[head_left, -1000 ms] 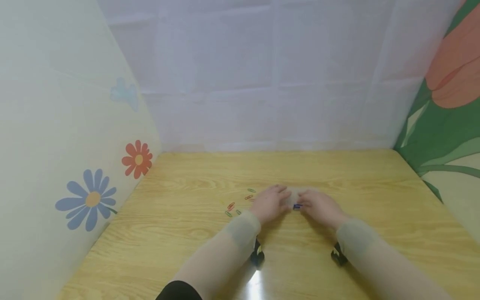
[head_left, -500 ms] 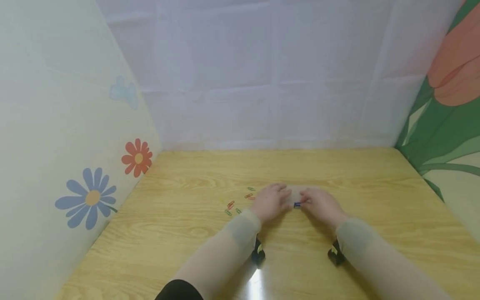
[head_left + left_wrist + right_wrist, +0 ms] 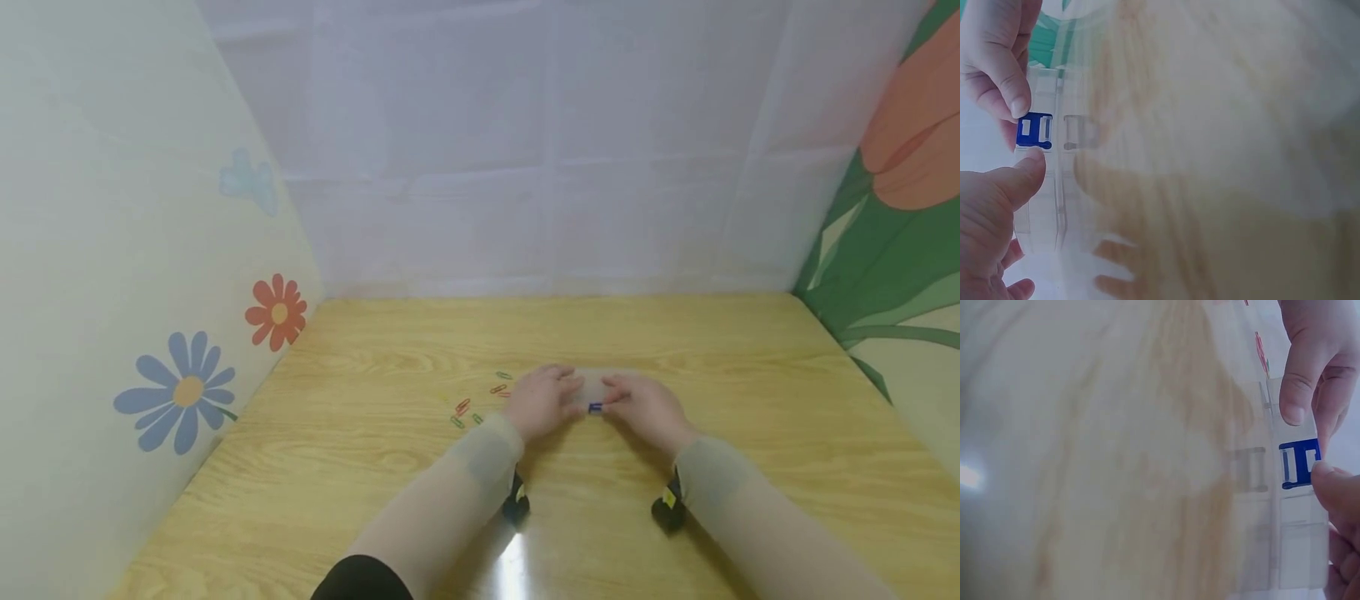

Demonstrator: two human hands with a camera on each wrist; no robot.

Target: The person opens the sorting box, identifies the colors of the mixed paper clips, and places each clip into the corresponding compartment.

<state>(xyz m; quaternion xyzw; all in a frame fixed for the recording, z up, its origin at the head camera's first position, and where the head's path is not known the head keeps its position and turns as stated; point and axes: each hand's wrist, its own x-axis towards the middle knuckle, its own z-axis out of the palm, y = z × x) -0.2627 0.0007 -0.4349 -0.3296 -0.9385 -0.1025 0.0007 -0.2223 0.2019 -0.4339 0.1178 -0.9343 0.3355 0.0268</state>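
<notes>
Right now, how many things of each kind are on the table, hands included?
Hands: 2, left hand and right hand
Clear plastic bag: 1
Blue slider: 1
Loose paper clips: at least 5, too small to count surely
Total: at least 9

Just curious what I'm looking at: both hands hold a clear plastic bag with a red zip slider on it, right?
Not quite: the zip slider is blue, not red, as both wrist views show. The left hand and right hand do hold the clear plastic bag between them.
</notes>
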